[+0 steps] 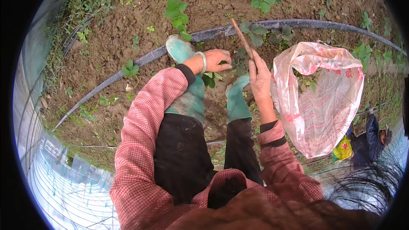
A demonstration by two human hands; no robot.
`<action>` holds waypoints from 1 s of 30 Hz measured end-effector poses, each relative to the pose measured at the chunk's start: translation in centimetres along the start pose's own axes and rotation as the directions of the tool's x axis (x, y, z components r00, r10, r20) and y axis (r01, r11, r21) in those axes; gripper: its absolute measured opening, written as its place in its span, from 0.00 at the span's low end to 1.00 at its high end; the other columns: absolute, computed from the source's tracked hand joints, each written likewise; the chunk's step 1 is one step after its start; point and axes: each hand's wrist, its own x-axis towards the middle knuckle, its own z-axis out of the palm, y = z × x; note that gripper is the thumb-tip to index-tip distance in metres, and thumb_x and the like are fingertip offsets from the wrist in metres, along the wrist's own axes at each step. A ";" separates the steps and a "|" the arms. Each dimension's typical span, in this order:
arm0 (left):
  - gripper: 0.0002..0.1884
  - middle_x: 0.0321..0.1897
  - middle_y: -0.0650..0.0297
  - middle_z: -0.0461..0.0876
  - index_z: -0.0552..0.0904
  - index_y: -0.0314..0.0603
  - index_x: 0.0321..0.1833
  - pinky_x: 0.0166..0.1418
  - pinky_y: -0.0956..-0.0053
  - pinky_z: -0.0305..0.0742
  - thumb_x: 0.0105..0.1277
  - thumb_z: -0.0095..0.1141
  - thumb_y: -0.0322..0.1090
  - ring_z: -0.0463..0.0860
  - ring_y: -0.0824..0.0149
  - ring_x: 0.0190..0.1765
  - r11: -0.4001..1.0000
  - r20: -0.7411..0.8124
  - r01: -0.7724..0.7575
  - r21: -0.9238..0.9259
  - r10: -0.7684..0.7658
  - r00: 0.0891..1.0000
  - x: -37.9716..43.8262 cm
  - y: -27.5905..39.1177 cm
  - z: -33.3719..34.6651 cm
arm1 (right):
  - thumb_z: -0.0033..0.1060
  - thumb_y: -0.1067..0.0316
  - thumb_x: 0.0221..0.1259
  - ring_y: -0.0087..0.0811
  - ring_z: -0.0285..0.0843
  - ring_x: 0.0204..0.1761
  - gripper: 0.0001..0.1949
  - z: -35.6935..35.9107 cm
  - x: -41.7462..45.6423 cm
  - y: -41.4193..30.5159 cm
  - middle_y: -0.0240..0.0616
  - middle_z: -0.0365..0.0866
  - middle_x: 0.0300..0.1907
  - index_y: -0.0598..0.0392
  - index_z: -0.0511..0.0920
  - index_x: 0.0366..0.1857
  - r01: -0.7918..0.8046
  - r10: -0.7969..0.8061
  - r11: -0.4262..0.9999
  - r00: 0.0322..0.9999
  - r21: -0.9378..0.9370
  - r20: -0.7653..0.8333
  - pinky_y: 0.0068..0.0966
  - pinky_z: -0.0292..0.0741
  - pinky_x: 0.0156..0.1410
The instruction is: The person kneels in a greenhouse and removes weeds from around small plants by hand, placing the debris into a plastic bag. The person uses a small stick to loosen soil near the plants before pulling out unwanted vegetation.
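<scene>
My left hand [218, 60], with a pale bangle at the wrist, reaches between my boots with its fingers bent. Dark green leaves [239, 62] lie right at its fingertips, and brighter leaves [211, 79] show below the hand. Whether the fingers pinch anything is hidden. A thin brown stick [242, 39] is held in my right hand [260, 78], its far end pointing up and left over the soil. Just right of that hand stands a wide-mouthed, whitish plastic bag [322, 111] with red print; some leaves [311, 84] are visible inside its opening.
A black drip hose [287, 23] curves across the soil [211, 6] beyond my green boots [187, 99]. Strawberry plants [176, 16] grow along the bed. At right, another person [367, 147] is near a yellow bag [343, 148]. Greenhouse sheeting [32, 60] bounds the left.
</scene>
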 end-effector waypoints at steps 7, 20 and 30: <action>0.13 0.44 0.54 0.81 0.83 0.41 0.45 0.57 0.56 0.74 0.68 0.56 0.42 0.80 0.48 0.49 1.000 0.000 0.026 0.009 -0.026 1.000 0.1 -0.8 -0.3 | 0.60 0.74 0.60 0.42 0.76 0.51 0.10 2.5 8.4 -2.0 0.37 0.79 0.47 0.53 0.80 0.45 0.416 -0.432 0.881 0.902 -0.225 -0.023 0.38 0.68 0.61; 0.12 0.43 0.54 0.79 0.81 0.43 0.44 0.54 0.55 0.73 0.67 0.56 0.43 0.80 0.47 0.49 1.000 0.015 0.002 0.018 -0.003 1.000 -0.5 -1.4 0.4 | 0.61 0.58 0.60 0.43 0.77 0.44 0.13 6.1 3.5 3.2 0.37 0.80 0.40 0.52 0.78 0.43 0.299 -0.074 0.644 0.941 -0.704 0.332 0.38 0.75 0.48; 0.15 0.46 0.53 0.79 0.81 0.42 0.49 0.55 0.55 0.73 0.66 0.58 0.44 0.79 0.47 0.51 0.999 0.079 0.042 0.027 -0.044 0.996 -0.4 -1.0 0.2 | 0.50 0.54 0.67 0.56 0.81 0.48 0.19 6.8 6.1 2.1 0.60 0.82 0.45 0.63 0.80 0.39 -0.103 0.384 0.774 0.861 -0.625 0.334 0.46 0.76 0.54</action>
